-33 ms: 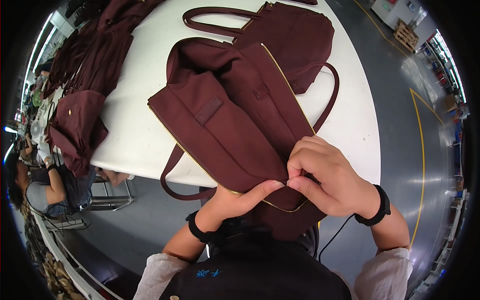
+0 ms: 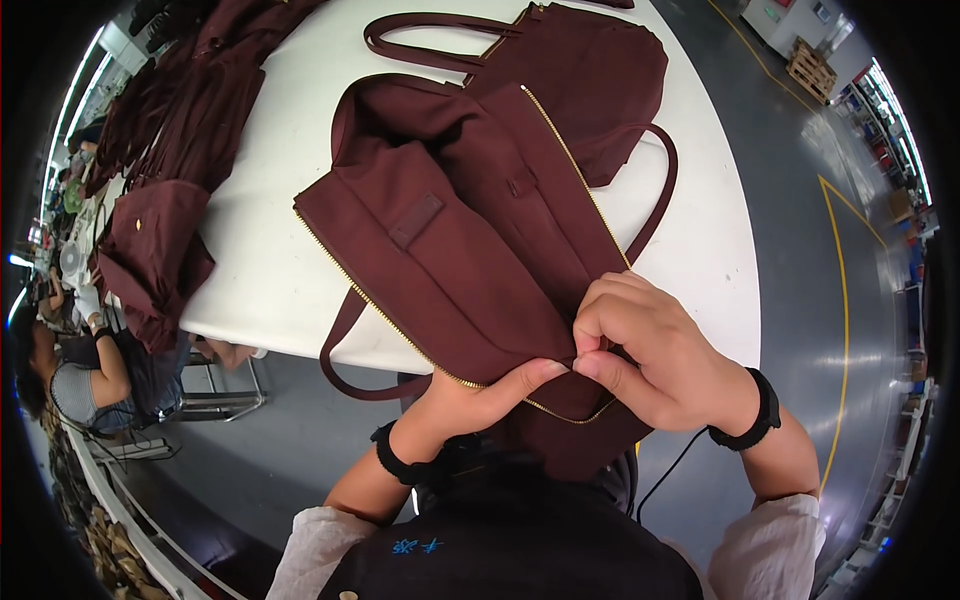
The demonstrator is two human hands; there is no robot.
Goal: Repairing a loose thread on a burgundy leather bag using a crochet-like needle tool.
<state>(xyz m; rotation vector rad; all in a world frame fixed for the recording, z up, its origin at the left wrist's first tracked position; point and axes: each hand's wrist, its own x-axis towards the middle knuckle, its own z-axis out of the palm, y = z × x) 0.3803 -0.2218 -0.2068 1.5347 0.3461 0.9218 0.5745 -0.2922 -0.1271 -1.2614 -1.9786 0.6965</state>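
Observation:
A maroon tote bag point(image 2: 480, 285) lies open on its side across the table's near edge, its mouth spread wide and gold zipper teeth running along both rims. Inside it show a small sewn patch and a loop on the lining. My left hand point(image 2: 470, 403) grips the near end of the bag, thumb on the inner side and fingers hidden beneath the cloth. My right hand point(image 2: 665, 350) is closed, pinching the fabric at the same end between thumb and bent forefinger, beside the left thumb tip. Anything smaller in that pinch is hidden.
A second maroon bag point(image 2: 585, 85) rests behind on the white table point(image 2: 265, 270). Maroon pieces point(image 2: 170, 110) are heaped at the far left, with another maroon bag point(image 2: 155, 250) below them. A seated person point(image 2: 95, 375) is at the left. A wooden pallet point(image 2: 810, 70) stands far right.

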